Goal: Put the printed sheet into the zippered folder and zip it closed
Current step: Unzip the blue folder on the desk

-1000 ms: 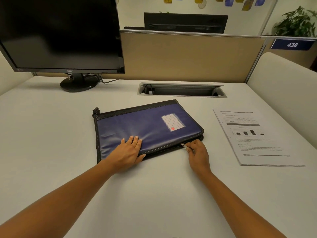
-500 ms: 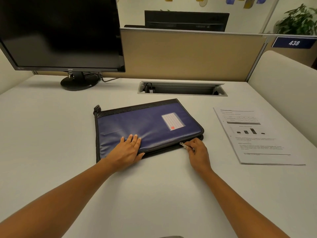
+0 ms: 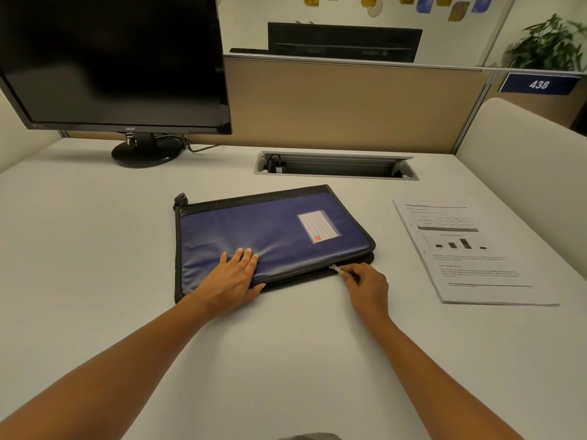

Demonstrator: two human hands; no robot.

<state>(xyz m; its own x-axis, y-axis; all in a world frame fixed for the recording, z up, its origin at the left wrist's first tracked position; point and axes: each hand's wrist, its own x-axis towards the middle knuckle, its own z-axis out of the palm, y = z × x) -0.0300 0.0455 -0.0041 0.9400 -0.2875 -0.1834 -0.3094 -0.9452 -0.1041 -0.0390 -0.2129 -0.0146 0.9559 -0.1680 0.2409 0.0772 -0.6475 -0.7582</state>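
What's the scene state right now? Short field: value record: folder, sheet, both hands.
folder: blue zippered folder flat on the desk, label window up
sheet: printed sheet on the desk right of the folder, not inside
left hand: left hand flat on the folder's near edge, pressing down
right hand: right hand, fingers pinching the zipper pull on the near edge
background: monitor back left, screen dark

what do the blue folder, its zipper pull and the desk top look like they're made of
Folder: looks like coated fabric or vinyl, slightly glossy; it creases softly around the left hand, with black woven edging.
Zipper pull: probably metal, small and silvery with a glint, pinched by the right hand.
Desk: likely matte laminate, smooth, pale and uniform.
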